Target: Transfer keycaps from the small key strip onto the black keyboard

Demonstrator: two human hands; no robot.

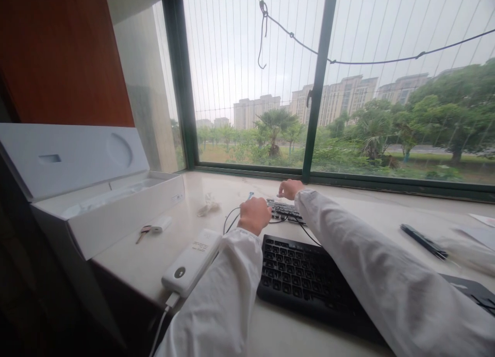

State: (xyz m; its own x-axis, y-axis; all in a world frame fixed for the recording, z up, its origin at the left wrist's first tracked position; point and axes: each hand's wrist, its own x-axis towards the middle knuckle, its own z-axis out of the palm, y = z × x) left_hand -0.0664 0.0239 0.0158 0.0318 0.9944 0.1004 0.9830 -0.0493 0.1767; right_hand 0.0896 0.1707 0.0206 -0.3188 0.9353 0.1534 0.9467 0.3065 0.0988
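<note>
Both hands work at the far side of the worktop point(386, 212), close under the window. The left hand point(254, 215) is curled into a loose fist, its fingers closed around what looks like the end of a thin dark cable point(230, 217), with a small pale tip showing just above the knuckles; what that tip is cannot be told. The right hand point(290, 189) rests on the far edge of a small dark keyboard point(285, 211), fingers bent down over it, and whether they pinch anything is hidden. This small keyboard lies just beyond a larger black keyboard point(305, 277), and the cable runs between the two. The likeliest trouble is the cable: it loops loosely across the surface, so a pull from the left hand could drag the light small keyboard sideways or snag on the corner of the big one. A white power bank point(192, 261) sits near the front edge with its own cord hanging off; the left sleeve point(222, 295) passes just beside it and could nudge it over. A key point(144, 234) lies beside the open white box point(116, 212), well apart from the hands.
</note>
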